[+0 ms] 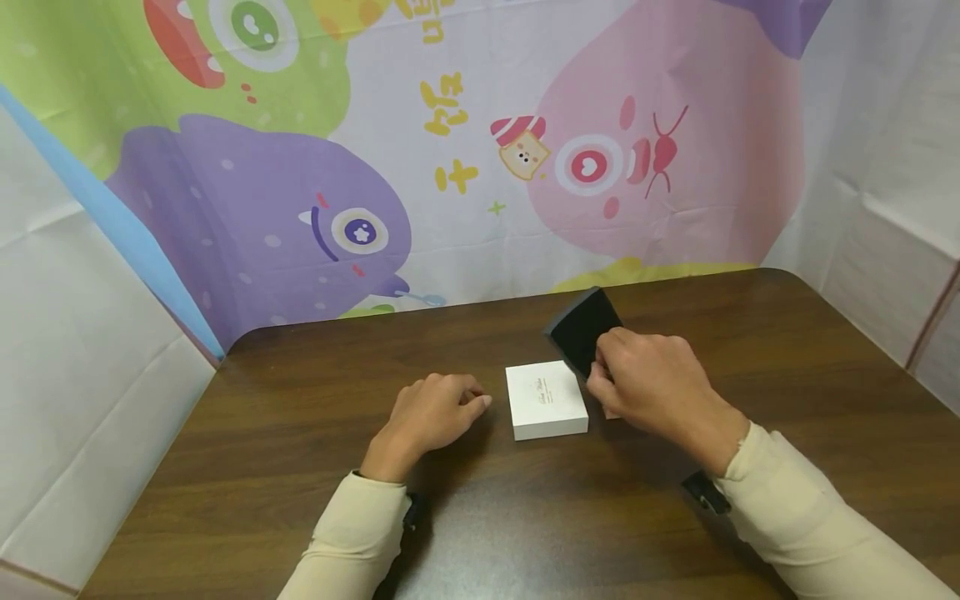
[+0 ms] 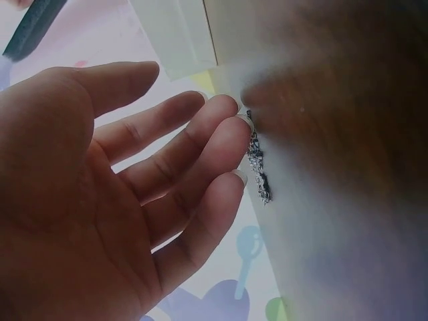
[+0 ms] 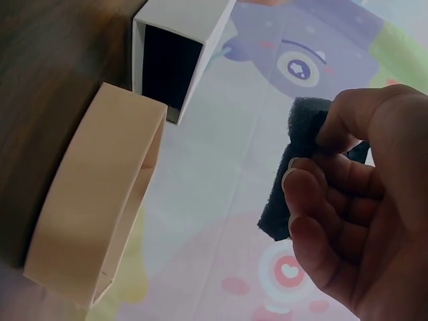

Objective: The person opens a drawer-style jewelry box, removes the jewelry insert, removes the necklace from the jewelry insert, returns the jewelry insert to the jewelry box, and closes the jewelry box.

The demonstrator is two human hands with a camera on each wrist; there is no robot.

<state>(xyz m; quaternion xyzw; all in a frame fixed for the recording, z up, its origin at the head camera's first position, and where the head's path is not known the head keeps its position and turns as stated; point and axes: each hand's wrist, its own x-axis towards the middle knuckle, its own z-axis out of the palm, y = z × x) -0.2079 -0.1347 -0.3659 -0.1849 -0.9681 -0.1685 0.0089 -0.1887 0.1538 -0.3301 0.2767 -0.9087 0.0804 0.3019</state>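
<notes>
My right hand [image 1: 651, 385] pinches a black foam pad [image 1: 588, 321] between thumb and fingers, lifted above the table and tilted; its rough edge shows in the right wrist view. Below it stands a tan cardboard box tray [image 3: 93, 194] with an open side, mostly hidden by the hand in the head view. To its left lies a white box sleeve [image 1: 546, 398] with small printed lettering; one end is open and dark inside. My left hand [image 1: 431, 417] hovers or rests left of the sleeve, fingers loosely bent, holding nothing. Beyond its fingertips, a glittering silver chain-like strip [image 2: 259, 164] lies on the table.
The brown wooden table [image 1: 495, 533] has rounded far corners. A cloth backdrop [image 1: 480, 242] with cartoon monsters hangs along its far edge. Pale padded walls [image 1: 90, 400] stand at both sides.
</notes>
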